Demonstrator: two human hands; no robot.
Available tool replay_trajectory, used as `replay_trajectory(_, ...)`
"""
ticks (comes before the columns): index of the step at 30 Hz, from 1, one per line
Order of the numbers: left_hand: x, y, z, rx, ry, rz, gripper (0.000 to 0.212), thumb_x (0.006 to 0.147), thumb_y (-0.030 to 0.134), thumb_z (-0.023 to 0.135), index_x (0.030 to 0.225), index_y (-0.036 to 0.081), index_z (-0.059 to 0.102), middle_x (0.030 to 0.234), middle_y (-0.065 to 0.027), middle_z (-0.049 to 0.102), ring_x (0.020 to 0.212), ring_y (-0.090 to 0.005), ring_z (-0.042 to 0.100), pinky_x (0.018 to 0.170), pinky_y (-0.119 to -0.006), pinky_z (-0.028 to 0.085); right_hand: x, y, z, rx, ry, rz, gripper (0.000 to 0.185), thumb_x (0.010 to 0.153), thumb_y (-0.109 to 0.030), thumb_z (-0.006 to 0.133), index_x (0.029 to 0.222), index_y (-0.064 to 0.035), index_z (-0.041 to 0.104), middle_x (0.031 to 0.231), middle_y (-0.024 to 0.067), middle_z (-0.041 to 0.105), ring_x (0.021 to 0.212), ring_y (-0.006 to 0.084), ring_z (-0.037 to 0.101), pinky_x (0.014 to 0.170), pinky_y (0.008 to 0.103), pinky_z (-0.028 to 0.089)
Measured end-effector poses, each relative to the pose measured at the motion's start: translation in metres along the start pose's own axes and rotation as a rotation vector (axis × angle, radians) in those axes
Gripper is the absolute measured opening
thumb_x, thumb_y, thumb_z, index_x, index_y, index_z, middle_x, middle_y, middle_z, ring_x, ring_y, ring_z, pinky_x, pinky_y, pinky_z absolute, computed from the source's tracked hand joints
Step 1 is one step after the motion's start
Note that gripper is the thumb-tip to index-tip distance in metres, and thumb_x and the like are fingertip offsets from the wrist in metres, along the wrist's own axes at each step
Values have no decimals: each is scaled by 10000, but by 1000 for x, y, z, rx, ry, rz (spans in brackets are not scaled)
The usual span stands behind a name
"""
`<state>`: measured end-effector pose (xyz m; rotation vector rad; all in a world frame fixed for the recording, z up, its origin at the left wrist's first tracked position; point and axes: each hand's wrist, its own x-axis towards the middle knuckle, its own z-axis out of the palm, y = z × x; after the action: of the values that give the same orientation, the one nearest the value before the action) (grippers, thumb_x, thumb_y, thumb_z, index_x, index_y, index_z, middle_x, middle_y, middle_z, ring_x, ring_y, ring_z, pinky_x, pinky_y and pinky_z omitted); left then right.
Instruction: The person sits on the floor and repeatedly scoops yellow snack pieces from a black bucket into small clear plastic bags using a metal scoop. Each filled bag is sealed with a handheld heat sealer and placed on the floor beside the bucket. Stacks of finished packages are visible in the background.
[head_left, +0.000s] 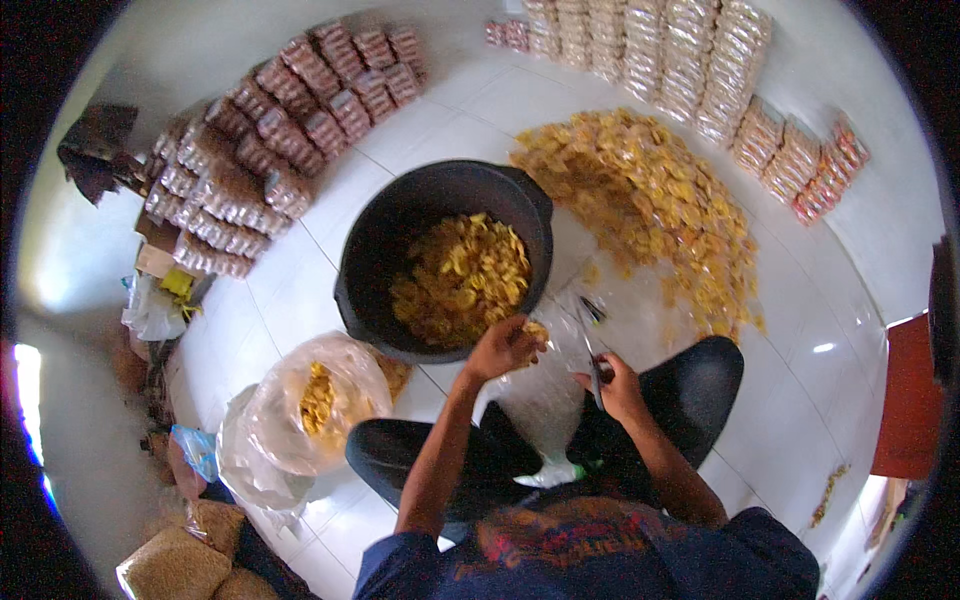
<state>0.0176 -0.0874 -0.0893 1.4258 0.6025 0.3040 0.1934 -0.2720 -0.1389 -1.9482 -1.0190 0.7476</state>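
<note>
My left hand (507, 348) holds a small piece of yellow snack chips (535, 332) or a small packet of them; which one I cannot tell. It is at the near right rim of a large black basin (375, 247) holding yellow chips (465, 277). My right hand (616, 384) grips a thin, dark-handled metal tool (596, 375), perhaps a knife or scissors, upright over my lap. Between my hands a clear plastic bag (536, 405) lies across my crossed legs. A small black object (592, 309) rests on plastic beyond my right hand.
Many small clear packets of yellow chips (675, 210) are heaped beyond the basin at right. An open plastic sack (330, 397) with chips stands at left. Stacked packs (300, 105) line the left wall, and tall stacks (667, 60) the far wall. Full bags (176, 566) lie at lower left.
</note>
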Motion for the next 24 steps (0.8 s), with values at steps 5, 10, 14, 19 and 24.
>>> replay_trajectory(5,-7,-5,-29,139,120,27,299,874,213,666,1078,10,587,883,-34,651,755,-91,583,668,-270,483,39,-4,10,-102,-84,48,448,846,-232,640,1212,-45,461,1024,212,625,942,385,616,797,439,488)
replay_trajectory(10,28,-2,-64,5,243,24,280,811,172,721,993,-21,632,896,-50,662,742,-120,578,686,-305,477,124,-33,23,-77,114,-315,481,837,-194,646,1223,2,438,997,238,628,925,413,613,792,454,488)
replay_trajectory(14,83,-20,-75,-209,340,18,246,820,191,715,979,14,656,848,-44,664,705,-112,584,641,-313,478,230,-46,35,-173,194,-359,410,827,-159,653,1152,16,474,958,224,636,886,393,629,763,461,494)
replay_trajectory(19,132,-19,-65,-540,387,-50,199,905,151,584,1055,21,600,942,-67,656,778,-196,647,644,-365,564,332,-34,48,-475,247,-349,393,842,-169,622,1167,9,490,932,199,639,853,383,629,761,453,498)
replay_trajectory(24,145,-41,-75,-543,399,-39,219,900,161,587,1021,-21,574,911,-111,670,755,-201,646,599,-337,531,363,-47,75,-645,148,-370,376,887,-173,577,1208,9,503,1075,213,601,948,344,602,790,460,493)
